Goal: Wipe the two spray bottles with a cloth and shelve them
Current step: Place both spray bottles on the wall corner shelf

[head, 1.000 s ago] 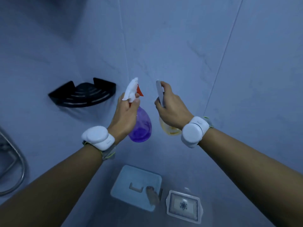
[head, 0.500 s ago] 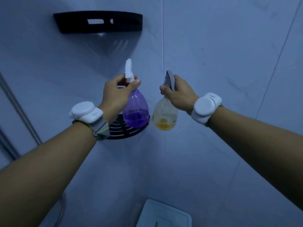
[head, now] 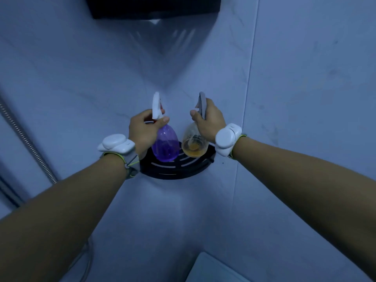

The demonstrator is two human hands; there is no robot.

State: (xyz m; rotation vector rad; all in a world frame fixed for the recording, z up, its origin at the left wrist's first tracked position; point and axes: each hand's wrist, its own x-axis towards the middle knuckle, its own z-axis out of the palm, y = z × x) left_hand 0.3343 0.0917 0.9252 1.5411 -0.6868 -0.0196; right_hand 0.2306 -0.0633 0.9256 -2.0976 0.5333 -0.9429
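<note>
Purple liquid fills the lower part of the spray bottle (head: 165,144) held in my left hand (head: 142,130); my fingers (head: 163,120) are clenched around its neck just under the white trigger head (head: 156,104), which points upward. My right hand (head: 209,121) grips the neck of the second spray bottle (head: 192,143), a clear one with a little amber liquid at its bottom and a grey trigger head (head: 201,103); these fingers are likewise closed on the bottle. Both bottles stand upright and side by side, near each other but apart, over the black slotted corner shelf (head: 177,166) fixed where the two pale tiled walls (head: 305,78) meet. Whether their bases touch the shelf floor or hang just above it I cannot tell. A second black corner shelf (head: 154,7) is mounted higher up in the same corner, cut off by the top edge of the view. Each of my wrists carries a white band-mounted device: left (head: 116,143), right (head: 226,138). A ribbed metal shower hose (head: 26,139) runs diagonally along the left wall. A pale rectangular object (head: 211,269) shows at the bottom edge, too cropped to identify.
</note>
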